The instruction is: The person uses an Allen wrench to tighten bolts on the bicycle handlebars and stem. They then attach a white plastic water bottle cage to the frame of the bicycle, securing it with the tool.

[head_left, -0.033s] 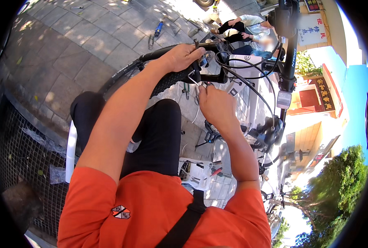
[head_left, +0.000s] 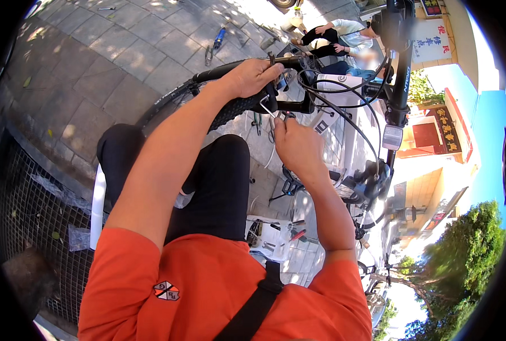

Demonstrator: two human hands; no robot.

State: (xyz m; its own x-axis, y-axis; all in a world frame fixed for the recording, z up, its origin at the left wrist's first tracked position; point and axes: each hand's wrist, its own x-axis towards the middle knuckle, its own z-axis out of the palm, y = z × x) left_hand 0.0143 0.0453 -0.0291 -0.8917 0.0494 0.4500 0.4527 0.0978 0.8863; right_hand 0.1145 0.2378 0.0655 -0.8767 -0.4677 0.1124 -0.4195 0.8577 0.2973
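Note:
In front of me is a bicycle with a white frame [head_left: 344, 85] and a knobbly black front tyre [head_left: 230, 112]. My left hand [head_left: 249, 78] is closed over the black front fork [head_left: 216, 73] beside the tyre, its fingertips near the brake; the underside of the grip is hidden. My right hand [head_left: 298, 146] pinches a bent silver hex key [head_left: 268, 107]. The key's far end meets a black part by the brake, just below my left fingers. What it seats in is too small to make out.
Black cables [head_left: 347, 108] loop between fork and handlebar [head_left: 399, 85]. Blue-handled pliers [head_left: 219, 38] lie on the paving. A white tool tray [head_left: 269, 238] stands beside my knee [head_left: 230, 153]. Two people [head_left: 341, 42] sit beyond the bicycle. A metal grate [head_left: 42, 227] lies at left.

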